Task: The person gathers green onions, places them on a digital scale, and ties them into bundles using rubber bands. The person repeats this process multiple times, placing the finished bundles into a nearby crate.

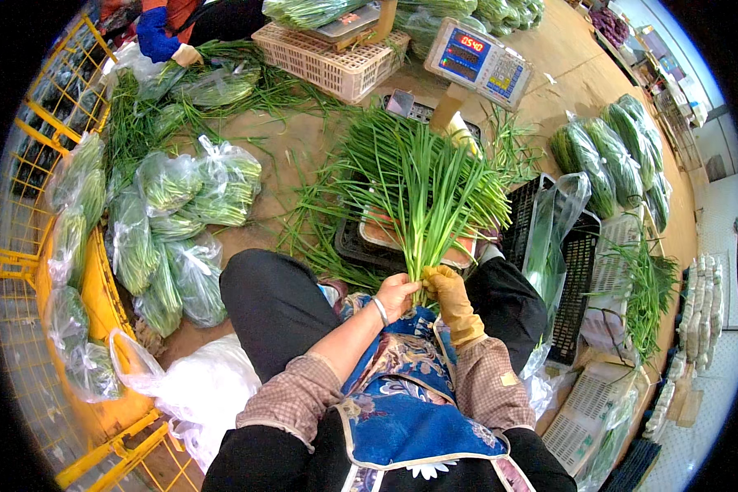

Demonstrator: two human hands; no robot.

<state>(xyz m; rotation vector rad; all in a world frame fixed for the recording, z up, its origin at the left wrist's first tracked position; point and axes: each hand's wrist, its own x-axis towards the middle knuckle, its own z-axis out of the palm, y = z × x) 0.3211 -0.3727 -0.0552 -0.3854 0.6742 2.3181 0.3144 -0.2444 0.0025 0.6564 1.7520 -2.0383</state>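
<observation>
A bunch of long green leafy stalks, likely garlic chives (427,203), stands upright between my hands, its pale ends down over my lap. My bare left hand (396,295) grips the stalk ends from the left. My right hand (449,295), in a tan glove, closes on the same ends from the right. Just beyond lies a larger heap of the same greens (375,147) on a platform scale, over a dark crate (350,243). Behind the heap rises the scale's lit display (478,58). What the fingertips do inside the bunch is partly hidden.
Bagged greens (200,184) lie at left beside a yellow metal cage (55,123). White plastic bags (209,381) sit by my left knee. Black crates (575,283) and more bagged greens (596,160) are at right. A co-worker's gloved hand (187,55) touches loose greens at upper left, near a pale crate (338,67).
</observation>
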